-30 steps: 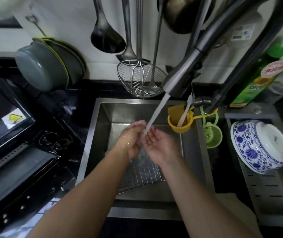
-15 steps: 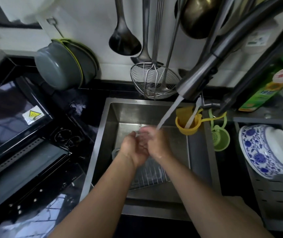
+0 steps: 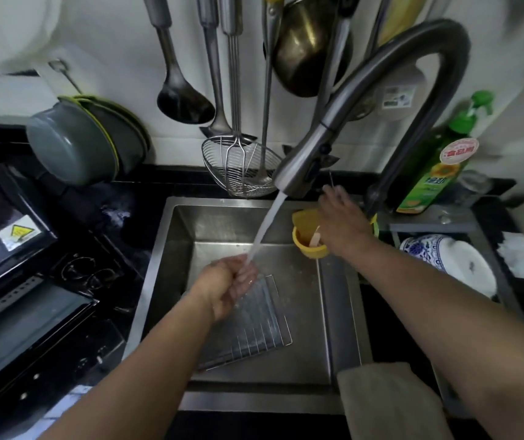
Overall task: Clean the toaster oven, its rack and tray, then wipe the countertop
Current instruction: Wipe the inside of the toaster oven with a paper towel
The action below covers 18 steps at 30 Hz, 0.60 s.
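Hanging ladle (image 3: 182, 100), wire skimmer (image 3: 241, 166), grey pot (image 3: 73, 144) — green bottle (image 3: 435, 173), perhaps dish soap.

yellow cup (image 3: 305, 246), blue-white patterned bowl (image 3: 425, 249)

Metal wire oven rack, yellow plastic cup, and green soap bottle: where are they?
Metal wire oven rack (image 3: 255, 331), head view, middle of its grid.
Yellow plastic cup (image 3: 305, 246), head view, front rim.
Green soap bottle (image 3: 428, 182), head view, its label.

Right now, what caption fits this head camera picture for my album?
Left hand rinsing under running water above a wire oven rack in the steel sink; right hand reaching toward the tap.
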Tool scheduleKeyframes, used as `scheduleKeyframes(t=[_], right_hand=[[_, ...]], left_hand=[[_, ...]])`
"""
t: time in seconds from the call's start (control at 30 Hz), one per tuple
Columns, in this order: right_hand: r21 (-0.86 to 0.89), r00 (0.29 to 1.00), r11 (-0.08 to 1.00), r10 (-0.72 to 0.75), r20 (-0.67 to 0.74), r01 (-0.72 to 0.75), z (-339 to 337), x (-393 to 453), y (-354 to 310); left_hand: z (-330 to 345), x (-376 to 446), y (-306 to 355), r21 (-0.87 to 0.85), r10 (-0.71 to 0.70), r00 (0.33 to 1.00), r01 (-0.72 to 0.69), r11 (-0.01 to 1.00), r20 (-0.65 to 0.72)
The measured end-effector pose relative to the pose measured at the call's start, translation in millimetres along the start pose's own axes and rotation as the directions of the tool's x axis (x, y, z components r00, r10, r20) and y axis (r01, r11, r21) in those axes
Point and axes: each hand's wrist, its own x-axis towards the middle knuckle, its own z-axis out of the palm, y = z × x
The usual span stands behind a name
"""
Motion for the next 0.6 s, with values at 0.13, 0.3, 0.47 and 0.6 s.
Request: scheduleKeyframes(t=[0.13,0.3,0.47,0.6], right_hand=[[-0.151,0.967,0.982,0.144,0.212,-0.113,-15,14,4],[0.708,0.931,0.658,0.366,-0.003,-0.257,-37,-8,-39],[0.821,0.825,0.563,-0.417,0.380,-0.093,75,-99,-146],[0.691,0.813,0.656,-0.198,0.547,-0.305,89,-131,-142]], left_hand=[[-12,-13,5,0.200,0.149,0.989,-0.149,0.969,0.013],[-32,-23,8,0.211,0.190,0.981,-0.194,0.958,0.036],[-70,23,-61,0.869,0.002,0.974,0.203,0.450,-0.228],[-94,11,-65,0.998,0.053,0.997,0.064,0.007,-0.064]])
